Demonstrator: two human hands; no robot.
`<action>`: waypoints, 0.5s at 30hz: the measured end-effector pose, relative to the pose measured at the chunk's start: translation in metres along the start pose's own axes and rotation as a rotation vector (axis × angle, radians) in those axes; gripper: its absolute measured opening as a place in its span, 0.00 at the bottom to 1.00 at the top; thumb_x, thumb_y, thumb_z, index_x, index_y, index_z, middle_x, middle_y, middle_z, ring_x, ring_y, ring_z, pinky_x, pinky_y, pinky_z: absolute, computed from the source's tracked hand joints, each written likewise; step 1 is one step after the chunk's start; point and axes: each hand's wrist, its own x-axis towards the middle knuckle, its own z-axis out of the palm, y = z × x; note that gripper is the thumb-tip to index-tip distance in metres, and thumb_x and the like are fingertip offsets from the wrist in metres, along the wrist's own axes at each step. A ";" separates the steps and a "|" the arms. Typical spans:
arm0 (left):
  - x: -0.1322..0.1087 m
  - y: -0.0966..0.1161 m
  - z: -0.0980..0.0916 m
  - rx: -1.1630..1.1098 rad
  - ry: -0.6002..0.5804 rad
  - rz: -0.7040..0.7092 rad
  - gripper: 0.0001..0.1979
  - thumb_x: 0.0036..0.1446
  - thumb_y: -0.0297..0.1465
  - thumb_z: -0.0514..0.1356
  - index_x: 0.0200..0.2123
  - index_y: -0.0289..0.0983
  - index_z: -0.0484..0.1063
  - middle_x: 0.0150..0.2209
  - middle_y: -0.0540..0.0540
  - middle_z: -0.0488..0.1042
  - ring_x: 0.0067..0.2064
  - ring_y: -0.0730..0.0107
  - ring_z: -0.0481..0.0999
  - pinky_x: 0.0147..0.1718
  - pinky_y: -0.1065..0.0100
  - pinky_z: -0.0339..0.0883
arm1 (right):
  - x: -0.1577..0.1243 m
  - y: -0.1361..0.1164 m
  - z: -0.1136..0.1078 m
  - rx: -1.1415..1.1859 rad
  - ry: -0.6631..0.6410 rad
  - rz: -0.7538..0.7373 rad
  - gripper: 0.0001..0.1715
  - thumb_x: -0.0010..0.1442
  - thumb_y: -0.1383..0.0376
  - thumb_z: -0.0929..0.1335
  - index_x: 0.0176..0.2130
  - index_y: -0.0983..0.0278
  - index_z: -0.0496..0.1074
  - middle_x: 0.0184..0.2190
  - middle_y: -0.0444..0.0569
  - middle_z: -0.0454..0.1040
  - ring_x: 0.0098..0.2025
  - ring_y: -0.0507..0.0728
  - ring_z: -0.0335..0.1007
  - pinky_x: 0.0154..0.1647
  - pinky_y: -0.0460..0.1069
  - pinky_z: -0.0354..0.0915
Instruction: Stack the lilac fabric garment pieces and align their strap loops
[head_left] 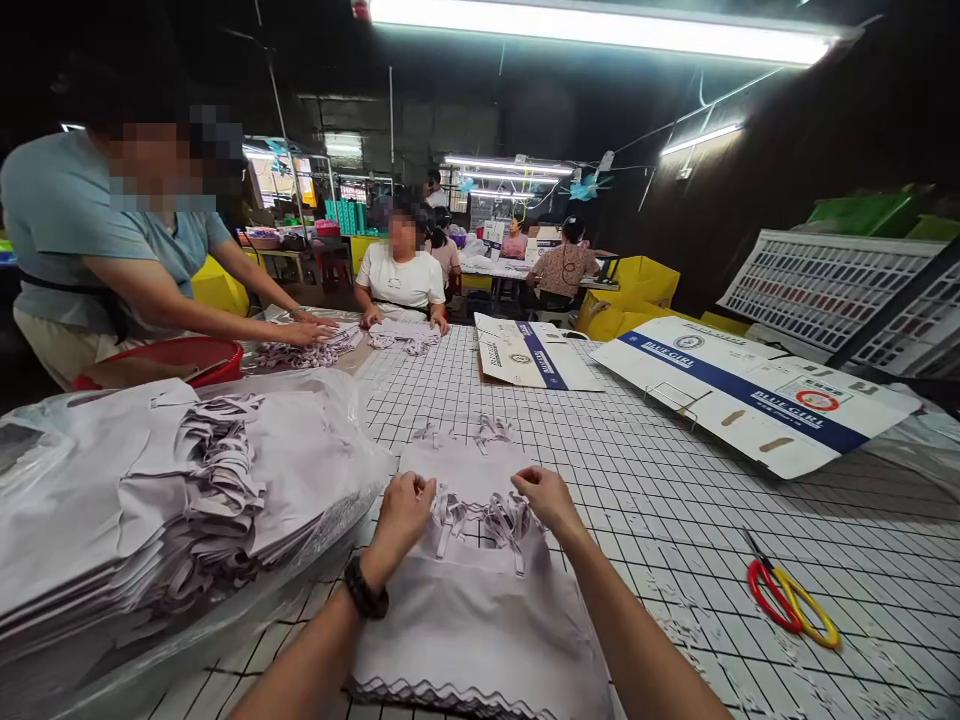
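Note:
A pale lilac strappy camisole [465, 463] lies flat on the table, its straps pointing away from me and its scalloped hem towards me. My left hand [405, 515] pinches its near left edge, and a dark band circles that wrist. At the near right edge, the fingertips of my right hand [551, 503] are closed on the same camisole. Just below, between my forearms, rests a stack of matching camisoles [480, 620] with bunched straps at the top and wavy hems at the bottom. The exact fabric between my fingertips is partly hidden.
A plastic bag [330, 530] full of folded garments stands left. Red-and-yellow scissors [793, 600] lie right on the grid-lined table [675, 520], among thread scraps. Flattened cartons [750, 390] lie beyond. Two co-workers handle garments across the table, near a red basin [217, 362].

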 end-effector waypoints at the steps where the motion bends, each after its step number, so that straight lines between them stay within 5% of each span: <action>1: -0.012 -0.001 -0.001 0.008 -0.022 0.015 0.11 0.57 0.38 0.54 0.27 0.38 0.65 0.33 0.44 0.70 0.38 0.63 0.70 0.42 0.63 0.63 | -0.003 -0.007 0.007 0.005 -0.055 -0.027 0.09 0.50 0.60 0.67 0.29 0.64 0.73 0.27 0.46 0.75 0.28 0.51 0.67 0.28 0.44 0.59; 5: -0.054 -0.011 0.006 0.013 -0.087 0.048 0.11 0.56 0.40 0.52 0.28 0.39 0.65 0.33 0.47 0.70 0.36 0.66 0.70 0.38 0.65 0.63 | -0.007 -0.034 0.044 -0.102 -0.304 -0.050 0.14 0.50 0.55 0.69 0.26 0.65 0.73 0.24 0.46 0.73 0.27 0.52 0.66 0.27 0.45 0.57; 9: -0.068 -0.022 0.019 0.010 -0.060 0.058 0.13 0.57 0.41 0.51 0.27 0.39 0.65 0.32 0.47 0.71 0.36 0.65 0.71 0.38 0.65 0.64 | 0.001 -0.048 0.078 -0.080 -0.401 0.041 0.12 0.46 0.60 0.72 0.22 0.66 0.70 0.19 0.43 0.70 0.23 0.49 0.62 0.23 0.44 0.53; 15: -0.068 -0.024 0.023 0.011 -0.021 0.093 0.15 0.58 0.42 0.50 0.27 0.39 0.66 0.30 0.47 0.72 0.35 0.66 0.72 0.37 0.65 0.63 | 0.015 -0.052 0.083 0.152 -0.546 0.185 0.06 0.49 0.66 0.70 0.26 0.66 0.69 0.20 0.42 0.69 0.17 0.46 0.54 0.15 0.43 0.45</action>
